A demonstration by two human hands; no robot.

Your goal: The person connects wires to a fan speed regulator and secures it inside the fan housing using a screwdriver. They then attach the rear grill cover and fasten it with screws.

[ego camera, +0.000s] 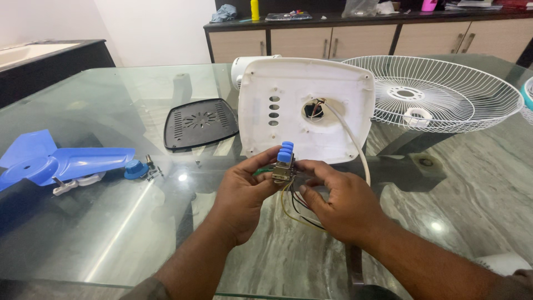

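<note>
The blue fan blade point(53, 161) is cut off at the left edge. The screws point(152, 172) beside it are too small to count.

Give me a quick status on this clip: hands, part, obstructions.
Left hand and right hand both pinching the blue push-button switch block, wires trailing below. White fan base upended behind. Nothing blocking.

white fan base point(311, 89) blocking ahead, bare glass table point(111, 222) leftward

On glass table point(111, 233): fan blade point(53, 161) far left, base cover point(200, 123) left of fan base point(308, 108), fan guard point(438, 91) right.
</note>
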